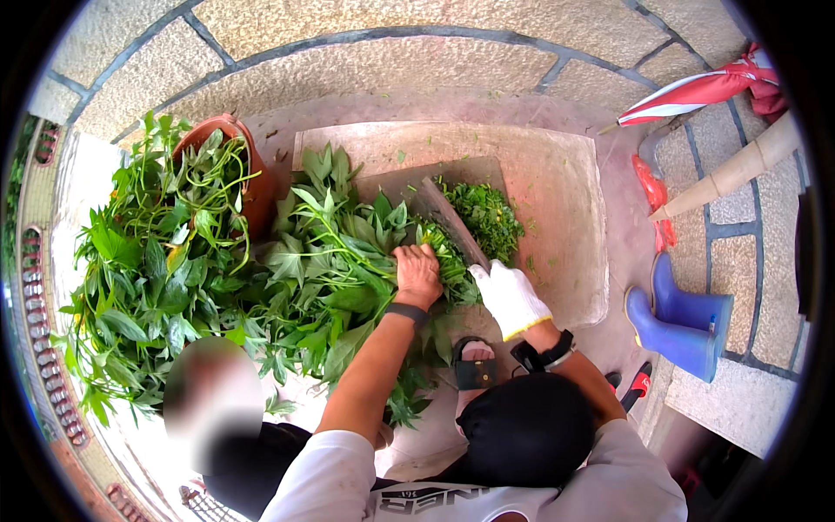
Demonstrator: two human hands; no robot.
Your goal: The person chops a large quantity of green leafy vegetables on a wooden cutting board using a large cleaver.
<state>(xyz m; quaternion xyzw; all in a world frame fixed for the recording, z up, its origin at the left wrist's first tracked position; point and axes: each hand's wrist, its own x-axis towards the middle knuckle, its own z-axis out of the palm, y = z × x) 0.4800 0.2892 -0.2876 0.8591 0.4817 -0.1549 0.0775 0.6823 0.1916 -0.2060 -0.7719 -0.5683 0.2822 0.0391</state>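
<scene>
My left hand [418, 274], bare with a dark wristband, presses down on a bunch of long leafy green stems [339, 241]. Gripped in my right hand [511, 297], which wears a white knit glove with a yellow cuff, is a large knife with a broad dark blade [453, 222]. The blade lies at the cut end of the bunch, just right of my left hand. Finely chopped greens [486, 218] form a pile to the right of the blade. Under them is a dark cutting board [479, 168], resting on a pale sheet [561, 228].
At the left, a reddish-brown bucket [258, 189] stands among a large heap of leafy vines [156, 274]. A stone block wall [391, 65] runs behind the sheet. To the right are blue rubber boots [682, 326], a bamboo pole [730, 169], red plastic [652, 189] and a folded red-and-white umbrella [691, 94].
</scene>
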